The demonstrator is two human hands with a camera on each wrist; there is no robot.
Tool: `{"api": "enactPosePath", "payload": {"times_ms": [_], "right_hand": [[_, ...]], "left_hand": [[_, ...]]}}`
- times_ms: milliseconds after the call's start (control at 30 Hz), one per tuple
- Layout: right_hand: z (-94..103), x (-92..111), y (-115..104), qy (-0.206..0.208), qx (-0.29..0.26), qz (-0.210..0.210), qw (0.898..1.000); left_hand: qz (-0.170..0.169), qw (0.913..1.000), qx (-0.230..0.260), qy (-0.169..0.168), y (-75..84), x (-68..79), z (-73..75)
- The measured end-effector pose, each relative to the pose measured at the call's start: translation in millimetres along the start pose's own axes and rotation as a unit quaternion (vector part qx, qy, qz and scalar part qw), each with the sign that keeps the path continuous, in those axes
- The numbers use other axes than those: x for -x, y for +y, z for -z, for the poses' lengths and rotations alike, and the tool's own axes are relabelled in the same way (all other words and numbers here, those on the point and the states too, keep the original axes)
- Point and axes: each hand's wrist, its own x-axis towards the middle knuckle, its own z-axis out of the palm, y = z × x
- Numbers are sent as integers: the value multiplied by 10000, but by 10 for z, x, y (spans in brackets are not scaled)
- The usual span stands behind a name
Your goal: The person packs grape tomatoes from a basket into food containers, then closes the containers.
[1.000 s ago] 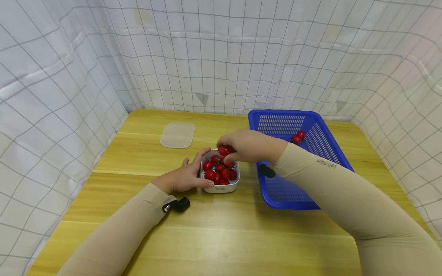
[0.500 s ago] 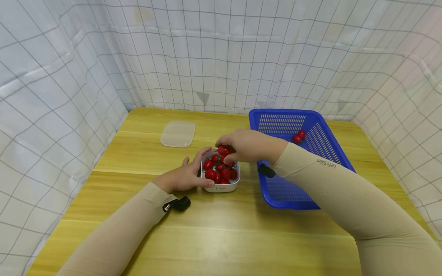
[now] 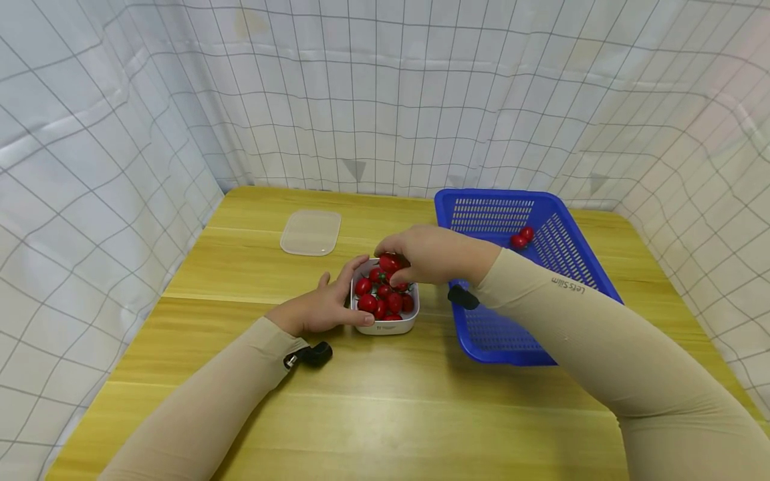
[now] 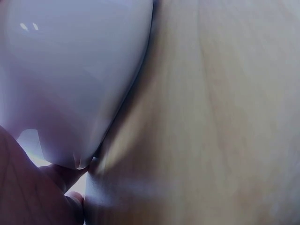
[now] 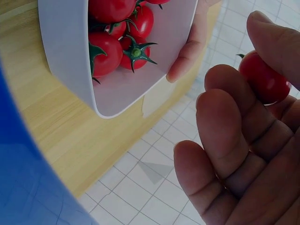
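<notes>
A small white container (image 3: 394,329) stands on the wooden table, holding several red cherry tomatoes (image 3: 394,303) with green stems. My left hand (image 3: 321,307) grips its left side, thumb along the near rim and a finger at the far left corner. In the left wrist view the container's pale wall (image 4: 79,70) fills the upper left, with part of the hand below. Over the container's far right corner, my right hand (image 3: 436,252) pinches a single cherry tomato (image 5: 263,79) between thumb and index finger. Its other fingers curve loosely in the right wrist view.
To the right sits a blue slotted basket (image 3: 499,192), with two cherry tomatoes (image 3: 519,241) at its far end. The right forearm crosses over it. A translucent lid (image 3: 311,232) lies flat on the table behind the left hand. White grid-patterned curtains (image 3: 391,100) enclose the table.
The view has shifted very slightly. Both hands keep their places, with the tomato staying in the right hand's pinch above the container.
</notes>
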Motion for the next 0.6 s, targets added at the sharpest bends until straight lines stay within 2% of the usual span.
{"api": "enactPosePath", "payload": {"times_ms": [600], "right_hand": [[-11, 7, -4, -56, -99, -3, 9999]], "left_hand": [[-48, 10000, -31, 10, 1, -7, -1]]}}
